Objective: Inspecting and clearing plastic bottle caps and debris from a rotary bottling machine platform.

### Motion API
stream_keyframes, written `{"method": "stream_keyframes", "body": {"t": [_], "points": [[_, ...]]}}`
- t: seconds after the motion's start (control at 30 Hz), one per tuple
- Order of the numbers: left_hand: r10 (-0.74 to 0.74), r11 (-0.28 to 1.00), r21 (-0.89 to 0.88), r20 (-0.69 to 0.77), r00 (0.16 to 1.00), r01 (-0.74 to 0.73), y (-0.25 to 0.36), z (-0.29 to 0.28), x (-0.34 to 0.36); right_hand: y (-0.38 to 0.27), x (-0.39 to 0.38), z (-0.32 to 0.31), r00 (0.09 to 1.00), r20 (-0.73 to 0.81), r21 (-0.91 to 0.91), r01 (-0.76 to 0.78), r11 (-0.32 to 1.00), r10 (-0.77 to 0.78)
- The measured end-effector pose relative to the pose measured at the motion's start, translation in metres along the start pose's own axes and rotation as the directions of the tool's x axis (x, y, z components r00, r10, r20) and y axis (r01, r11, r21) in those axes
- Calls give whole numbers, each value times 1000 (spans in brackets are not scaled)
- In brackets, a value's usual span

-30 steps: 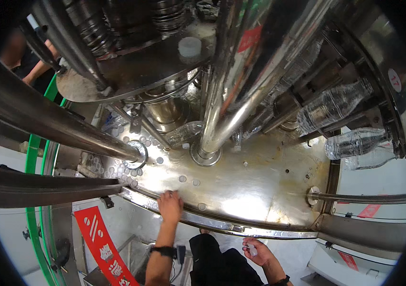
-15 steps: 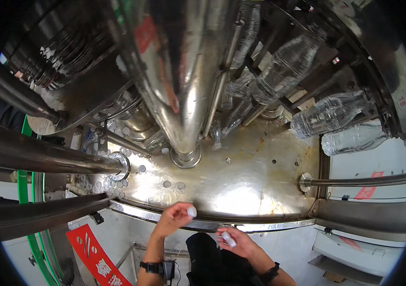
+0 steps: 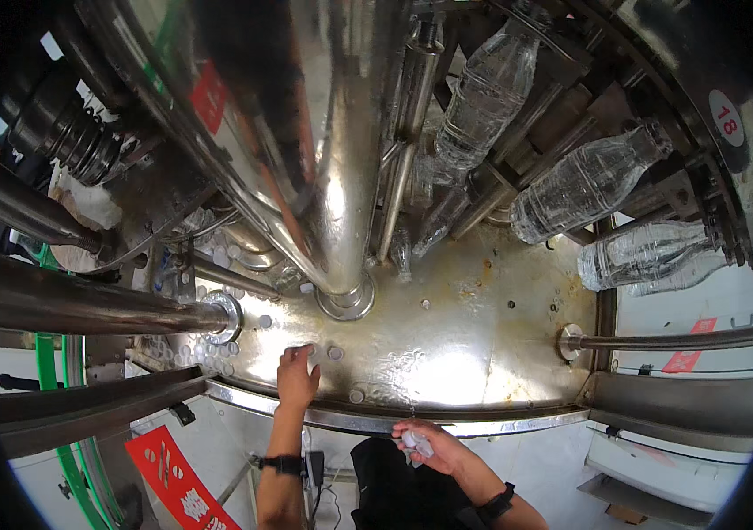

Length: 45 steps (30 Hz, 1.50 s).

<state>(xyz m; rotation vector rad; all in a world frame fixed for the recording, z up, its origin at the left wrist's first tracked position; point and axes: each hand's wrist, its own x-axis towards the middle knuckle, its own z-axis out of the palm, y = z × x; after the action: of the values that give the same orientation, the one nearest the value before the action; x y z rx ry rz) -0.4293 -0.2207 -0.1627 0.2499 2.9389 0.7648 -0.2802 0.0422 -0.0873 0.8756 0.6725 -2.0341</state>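
My left hand [image 3: 297, 380] reaches onto the stained metal tray [image 3: 456, 344], fingers slightly curled and apart, fingertips at a small cap [image 3: 311, 351]; whether they touch it is unclear. Near the tray’s front rim, my right hand [image 3: 429, 450] is closed around several pale translucent caps [image 3: 414, 442]. Other loose caps [image 3: 336, 352] lie on the metal surface, bunched most densely at its left.
A thick steel column [image 3: 341, 221] rises from the tray. Clear plastic bottles [image 3: 571, 190] hang tilted in metal holders at upper right. Steel bars [image 3: 111, 300] cross both sides. A green rail [image 3: 67, 468] and red banner [image 3: 173, 481] are at lower left.
My left hand drew back holding a cap, then returned to the tray, where that cap is no longer visible in its fingers. My right hand shifted left. The view swung, showing more hanging bottles.
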Motion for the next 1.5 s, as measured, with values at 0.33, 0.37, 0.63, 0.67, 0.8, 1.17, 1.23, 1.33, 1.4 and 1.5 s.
{"method": "stream_keyframes", "body": {"t": [0.33,0.37,0.63,0.67,0.8,1.17,1.23,1.33,1.4,1.5], "points": [[-132,675,-633,402,906,379,49,18,-2,2,13,-8,993,-118,23,-13,1000,16],[7,742,-616,402,915,265,73,1,-12,-6,16,8,994,-111,98,24,995,-13],[382,751,-660,401,833,-27,98,-25,-1,-12,36,-21,995,-2,228,98,969,-100],[312,733,-681,327,892,-7,79,-24,15,-15,33,-27,994,-5,220,109,969,-110],[-82,952,282,-145,986,121,-59,4,61,-13,16,-46,996,-30,37,89,995,-88],[-242,174,-965,149,959,194,-41,-15,41,12,-7,-77,980,-195,148,59,987,-30],[-192,64,-984,148,970,163,-4,-40,21,12,-4,-69,982,-189,143,36,989,-8],[-76,-22,-985,172,982,171,25,-62,-4,13,3,-68,988,-152,133,13,991,7],[95,353,-901,303,948,252,26,-81,-16,12,5,-71,992,-121,111,31,993,-17],[-483,792,609,672,561,-49,20,-106,-33,5,3,-64,995,-80,75,64,995,-58]]}}
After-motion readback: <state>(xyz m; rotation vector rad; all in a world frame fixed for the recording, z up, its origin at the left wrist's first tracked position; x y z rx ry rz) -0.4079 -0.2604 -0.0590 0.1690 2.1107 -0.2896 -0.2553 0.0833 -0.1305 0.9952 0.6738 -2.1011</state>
